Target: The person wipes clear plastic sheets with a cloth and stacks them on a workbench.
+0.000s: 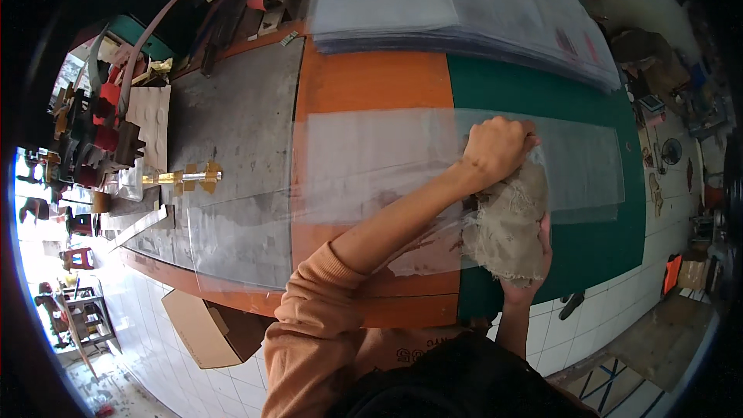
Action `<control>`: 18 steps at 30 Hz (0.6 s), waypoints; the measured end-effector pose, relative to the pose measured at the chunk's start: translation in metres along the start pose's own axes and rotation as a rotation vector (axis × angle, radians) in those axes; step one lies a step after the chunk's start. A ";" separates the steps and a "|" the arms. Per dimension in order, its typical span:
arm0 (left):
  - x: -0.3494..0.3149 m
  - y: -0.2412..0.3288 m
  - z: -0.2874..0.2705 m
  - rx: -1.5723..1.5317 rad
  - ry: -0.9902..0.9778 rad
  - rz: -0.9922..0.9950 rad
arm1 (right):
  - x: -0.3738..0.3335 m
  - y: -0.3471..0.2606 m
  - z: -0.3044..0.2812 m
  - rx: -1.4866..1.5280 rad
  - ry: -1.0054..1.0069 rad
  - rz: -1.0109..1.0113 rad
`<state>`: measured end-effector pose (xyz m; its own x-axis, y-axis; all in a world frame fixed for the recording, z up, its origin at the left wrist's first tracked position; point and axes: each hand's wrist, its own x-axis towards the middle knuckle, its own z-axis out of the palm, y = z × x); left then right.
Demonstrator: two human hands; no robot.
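A frayed grey-beige cloth (507, 224) lies bunched over clear plastic sheets (371, 147) spread across the table. My right hand (530, 279) grips the cloth's near right side, and most of its fingers are hidden beneath the fabric. Crossing in front of me, my left arm reaches to the cloth's far end. There my left hand (499, 147) is closed in a fist; what it holds is hidden from view. The sheets stretch left over an orange strip (371, 81) and a grey board (232, 116), and right over a green surface (495, 81).
A tall stack of plastic sheets (464, 8) sits at the table's far side. Clamps and red-and-black machine parts (101, 128) crowd the left end, beside a taped metal rod (186, 177). Below the near edge stands an open cardboard box (197, 329) on white floor tiles.
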<state>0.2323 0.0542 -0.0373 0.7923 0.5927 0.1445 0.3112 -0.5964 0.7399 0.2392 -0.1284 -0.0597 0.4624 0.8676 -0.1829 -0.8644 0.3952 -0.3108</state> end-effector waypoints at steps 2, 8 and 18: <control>0.001 -0.001 0.000 0.019 0.022 0.027 | -0.004 -0.001 -0.002 -0.049 -0.002 -0.037; 0.010 -0.005 -0.007 0.122 0.114 0.119 | -0.020 -0.006 -0.007 -0.046 0.145 -0.057; 0.010 -0.003 0.015 -0.026 0.113 0.170 | 0.003 0.014 0.024 -1.825 0.212 -0.400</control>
<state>0.2476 0.0538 -0.0482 0.7679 0.5425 0.3406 0.1634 -0.6800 0.7147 0.2236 -0.1132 -0.0419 0.6942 0.7142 0.0895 0.4655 -0.3507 -0.8126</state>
